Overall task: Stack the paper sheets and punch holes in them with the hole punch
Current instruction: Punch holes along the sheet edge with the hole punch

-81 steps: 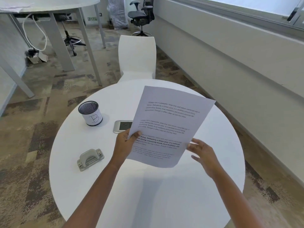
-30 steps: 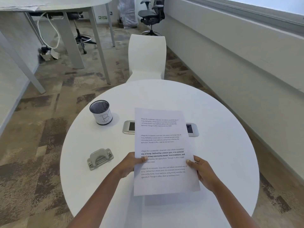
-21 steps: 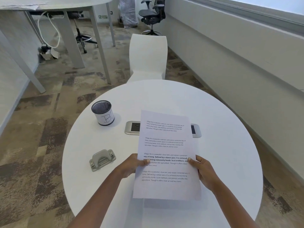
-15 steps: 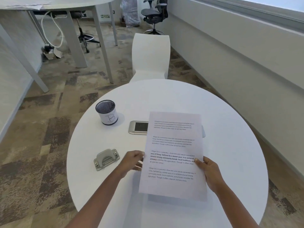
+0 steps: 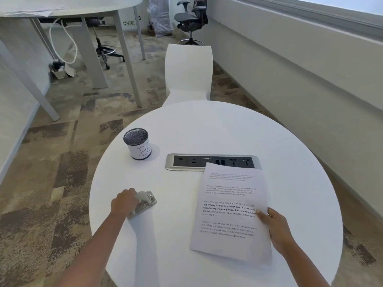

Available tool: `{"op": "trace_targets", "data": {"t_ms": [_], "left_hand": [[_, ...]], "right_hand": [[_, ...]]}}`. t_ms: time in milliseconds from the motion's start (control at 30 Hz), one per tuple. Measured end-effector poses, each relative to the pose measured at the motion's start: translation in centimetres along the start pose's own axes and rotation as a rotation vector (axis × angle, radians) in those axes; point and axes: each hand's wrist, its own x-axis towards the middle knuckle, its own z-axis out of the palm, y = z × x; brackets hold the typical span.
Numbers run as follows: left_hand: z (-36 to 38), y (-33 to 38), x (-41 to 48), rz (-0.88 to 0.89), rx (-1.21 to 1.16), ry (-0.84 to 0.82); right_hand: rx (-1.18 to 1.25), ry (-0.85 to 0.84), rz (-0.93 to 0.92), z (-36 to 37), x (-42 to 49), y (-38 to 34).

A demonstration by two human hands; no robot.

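Observation:
The stack of printed paper sheets [image 5: 230,212] hangs low over the right half of the round white table [image 5: 207,129]. My right hand [image 5: 273,226] pinches its right edge, thumb on top. At the table's left side my left hand [image 5: 124,203] grips the grey metal hole punch [image 5: 145,201], fingers curled over its handle. The punch rests on the table, well left of the sheets.
A mesh pen cup [image 5: 137,143] marked "B" stands at the back left. A silver socket panel [image 5: 211,161] is set in the table's middle, its near edge partly covered by the sheets. A white chair [image 5: 188,73] stands behind the table.
My left hand let go of the sheets' left edge and went left to grip the hole punch. The sheets, now held by my right hand alone, shifted right and lower.

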Motion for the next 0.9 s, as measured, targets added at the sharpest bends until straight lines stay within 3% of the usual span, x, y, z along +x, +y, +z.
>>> {"op": "trace_targets", "data": {"t_ms": [233, 400, 500, 733, 900], "left_hand": [[-1.3, 0.2, 0.4, 0.054, -0.246, -0.189], [-1.4, 0.8, -0.3, 0.059, -0.272, -0.256], [-0.8, 1.0, -0.7, 0.000, -0.524, -0.295], [0.1, 2.8, -2.2, -0.073, -1.153, -0.354], [0.5, 4.7, -2.9, -0.104, -1.452, -0.495]], "right_hand": [[-0.097, 0.115, 0.028, -1.0, 0.1, 0.4], [-0.371, 0.232, 0.069, -1.9, 0.5, 1.6], [-0.419, 0.247, 0.048, -1.8, 0.0, 1.7], [-0.151, 0.149, 0.065, -1.7, -1.0, -0.7], [-0.027, 0.029, 0.066, -0.8, -2.0, -3.4]]}}
